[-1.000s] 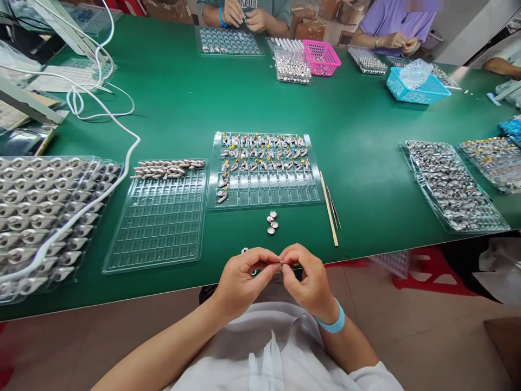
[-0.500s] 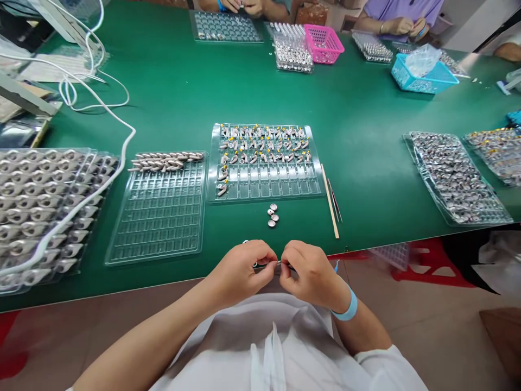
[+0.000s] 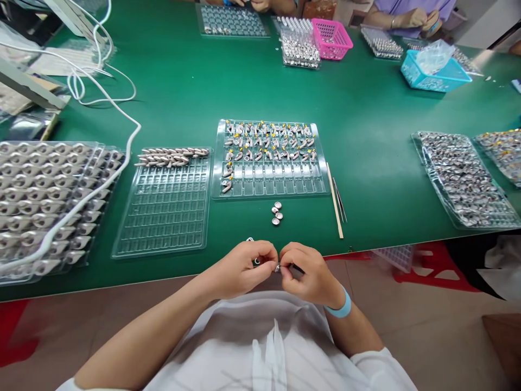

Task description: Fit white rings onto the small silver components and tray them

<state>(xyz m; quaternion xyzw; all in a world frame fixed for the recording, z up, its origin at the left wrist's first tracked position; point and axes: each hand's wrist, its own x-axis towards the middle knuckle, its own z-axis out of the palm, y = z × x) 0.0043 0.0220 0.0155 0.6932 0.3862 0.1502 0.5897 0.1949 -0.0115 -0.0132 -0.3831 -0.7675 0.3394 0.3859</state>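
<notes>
Close to the table's front edge, my left hand (image 3: 246,270) and my right hand (image 3: 311,273) meet with thumbs and fingers pinched. Between their fingertips shows a small shiny metal part (image 3: 277,267), mostly covered by the fingers. A tiny white ring (image 3: 256,261) shows by my left fingers, and another small white piece (image 3: 249,239) lies just behind that hand. Several small round metal cups (image 3: 278,216) lie beyond my hands. Behind them, a clear tray (image 3: 280,188) carries rows of curved grey pieces with yellow bits.
To the right lie a wooden stick (image 3: 335,201) and tweezers (image 3: 340,201). A partly filled clear tray (image 3: 163,217), stacked trays of grey shells (image 3: 36,206) and a white cable (image 3: 132,141) are left. Filled trays (image 3: 464,179) stand right; co-workers' hands (image 3: 423,20), pink (image 3: 332,41) and blue baskets (image 3: 437,81) are across.
The whole view has shifted slightly. My hands stay together, and more of the small shiny part now shows between the fingertips.
</notes>
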